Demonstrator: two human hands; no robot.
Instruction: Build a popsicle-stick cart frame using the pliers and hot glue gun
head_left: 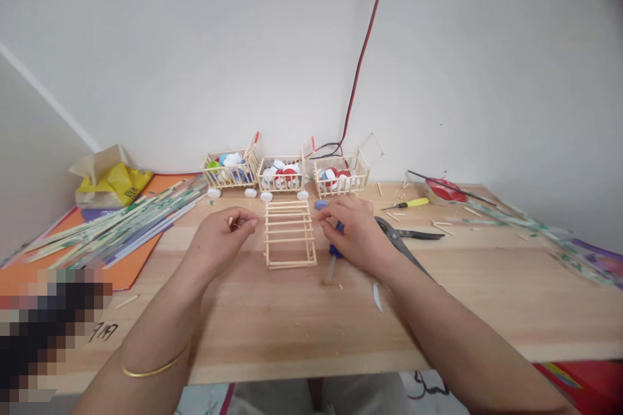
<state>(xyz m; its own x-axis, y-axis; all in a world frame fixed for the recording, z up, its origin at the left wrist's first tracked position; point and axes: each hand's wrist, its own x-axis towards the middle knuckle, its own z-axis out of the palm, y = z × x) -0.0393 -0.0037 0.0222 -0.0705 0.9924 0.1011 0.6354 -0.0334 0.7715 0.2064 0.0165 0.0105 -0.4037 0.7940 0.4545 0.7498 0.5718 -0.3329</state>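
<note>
A small open frame of thin wooden sticks [291,231], with several crossbars, stands on the table between my hands. Just left of it is my left hand [219,237], its fingers curled and the thumb close to the index fingertip; whatever they pinch, if anything, is too small to make out. On the frame's other side, my right hand [357,233] has its thumb and index finger apart, with a small gap to the sticks. Partly hidden under that hand lies a blue tool [335,250] with a pale, translucent end. A blue bottle cap [320,204] rests by its index finger.
Behind stand stick carts [228,172], [282,175], [341,176] filled with bottle caps. Dark-handled pliers or shears [403,243], a yellow-handled knife [413,203] and a red-lined bowl [445,190] lie right. Left are bundled sticks [131,224] and a yellow tissue pack [117,185].
</note>
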